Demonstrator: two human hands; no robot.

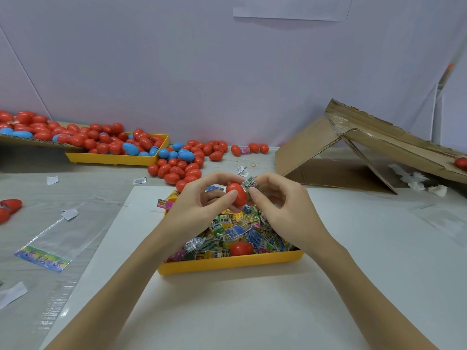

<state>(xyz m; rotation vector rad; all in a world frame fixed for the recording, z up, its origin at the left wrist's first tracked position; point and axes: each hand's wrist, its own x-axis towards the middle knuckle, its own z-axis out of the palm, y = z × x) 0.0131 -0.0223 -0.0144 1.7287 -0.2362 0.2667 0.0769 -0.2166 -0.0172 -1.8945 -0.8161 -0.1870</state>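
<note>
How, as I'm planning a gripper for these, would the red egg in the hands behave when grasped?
The red egg looks glossy and smooth, so probably slippery. Its rounded shape would likely roll if set down. The left hand holds it with fingertips alone, suggesting it is light.

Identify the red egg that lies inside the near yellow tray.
The red egg resting on the packets by the front wall of the near tray; the held egg hangs above it, the rest lie outside.
</note>
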